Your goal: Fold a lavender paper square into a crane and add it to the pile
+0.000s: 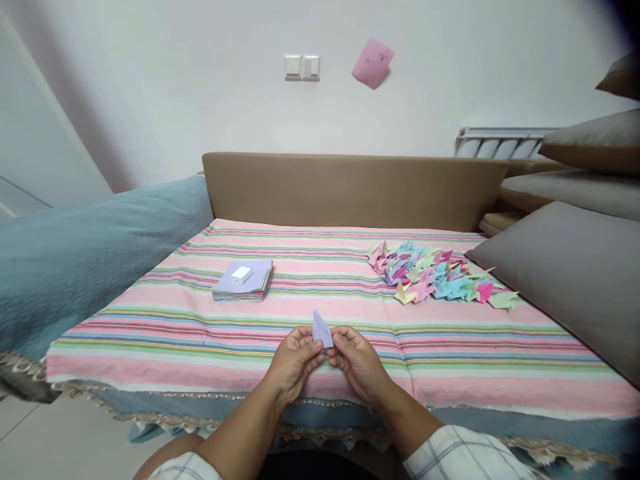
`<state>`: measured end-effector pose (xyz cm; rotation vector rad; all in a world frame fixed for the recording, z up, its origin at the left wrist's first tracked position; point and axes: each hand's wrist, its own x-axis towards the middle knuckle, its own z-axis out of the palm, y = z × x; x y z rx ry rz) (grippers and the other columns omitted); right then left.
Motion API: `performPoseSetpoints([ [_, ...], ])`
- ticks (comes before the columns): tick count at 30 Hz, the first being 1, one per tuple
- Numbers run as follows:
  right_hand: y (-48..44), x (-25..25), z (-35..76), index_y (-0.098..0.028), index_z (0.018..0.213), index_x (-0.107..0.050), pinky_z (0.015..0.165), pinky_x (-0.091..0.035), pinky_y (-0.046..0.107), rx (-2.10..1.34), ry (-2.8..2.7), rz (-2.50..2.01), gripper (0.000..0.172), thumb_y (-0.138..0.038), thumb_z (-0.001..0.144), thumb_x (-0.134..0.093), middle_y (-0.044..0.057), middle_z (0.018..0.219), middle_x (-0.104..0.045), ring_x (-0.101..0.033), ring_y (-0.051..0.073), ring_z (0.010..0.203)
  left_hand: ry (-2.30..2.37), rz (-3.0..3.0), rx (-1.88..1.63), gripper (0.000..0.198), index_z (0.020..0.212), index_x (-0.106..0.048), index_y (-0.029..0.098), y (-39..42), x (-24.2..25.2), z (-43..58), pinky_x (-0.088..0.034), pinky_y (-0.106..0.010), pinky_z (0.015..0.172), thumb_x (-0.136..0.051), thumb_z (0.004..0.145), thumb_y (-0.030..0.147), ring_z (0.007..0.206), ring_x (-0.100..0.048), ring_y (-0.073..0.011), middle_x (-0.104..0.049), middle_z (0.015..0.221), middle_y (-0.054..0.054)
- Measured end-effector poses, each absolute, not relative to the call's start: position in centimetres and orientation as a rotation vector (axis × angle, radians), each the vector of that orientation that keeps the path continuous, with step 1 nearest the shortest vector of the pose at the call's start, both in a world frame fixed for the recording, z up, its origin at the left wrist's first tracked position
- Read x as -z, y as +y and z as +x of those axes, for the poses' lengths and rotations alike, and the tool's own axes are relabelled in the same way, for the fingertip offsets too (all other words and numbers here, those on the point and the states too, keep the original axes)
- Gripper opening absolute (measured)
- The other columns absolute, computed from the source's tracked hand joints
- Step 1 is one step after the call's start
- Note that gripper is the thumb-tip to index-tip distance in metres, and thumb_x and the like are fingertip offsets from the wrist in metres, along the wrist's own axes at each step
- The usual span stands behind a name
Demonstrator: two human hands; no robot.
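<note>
A small folded piece of lavender paper points upward between my two hands, above the front part of the striped cloth. My left hand pinches its left side with thumb and fingers. On the right side, the thumb and fingertips of my right hand grip its lower edge. Beyond my hands to the left lies a stack of square coloured paper, lavender on top, with a small white block resting on it. Farther right, a heap of folded paper birds in several colours covers part of the cloth.
The striped cloth covers the sofa seat, with a brown backrest behind. Grey cushions are piled at the right. A blue-covered armrest bounds the left. A pink note sticks to the wall beside light switches.
</note>
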<state>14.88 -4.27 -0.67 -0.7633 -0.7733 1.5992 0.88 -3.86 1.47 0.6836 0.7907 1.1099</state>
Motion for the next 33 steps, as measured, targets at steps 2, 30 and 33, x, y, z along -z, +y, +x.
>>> performPoseSetpoints([
  [2, -4.35, 0.7, 14.81, -0.017, 0.081, -0.06, 0.054, -0.045, 0.019, -1.625, -0.759, -0.734, 0.036, -0.04, 0.062, -0.08, -0.003, 0.062, -0.058, -0.053, 0.007, 0.056, 0.757, 0.687, -1.1, 0.045, 0.084, -0.052, 0.014, -3.89, -1.45, 0.9, -0.053, -0.016, 0.058, -0.085, 0.053, 0.02, 0.059, -0.065, -0.01, -0.068, 0.068, -0.001],
  [30, -3.85, 1.09, 15.37, -0.017, 0.079, -0.061, 0.058, -0.038, 0.022, -1.556, -0.961, -0.765, 0.033, -0.045, 0.068, -0.074, -0.002, 0.068, -0.059, -0.048, 0.009, 0.057, 0.772, 0.732, -1.13, 0.043, 0.084, -0.067, 0.011, -4.47, -1.59, 1.36, -0.053, -0.02, 0.062, -0.087, 0.049, 0.025, 0.062, -0.065, -0.0112, -0.071, 0.074, -0.004],
  [33, -3.94, 0.88, 15.37, -0.017, 0.077, -0.062, 0.059, -0.038, 0.023, -1.605, -0.929, -0.729, 0.032, -0.044, 0.066, -0.076, -0.002, 0.069, -0.059, -0.047, 0.009, 0.058, 0.762, 0.71, -1.109, 0.04, 0.081, -0.067, 0.011, -4.57, -1.69, 1.3, -0.054, -0.02, 0.062, -0.088, 0.048, 0.024, 0.062, -0.067, -0.0124, -0.072, 0.073, -0.005],
])
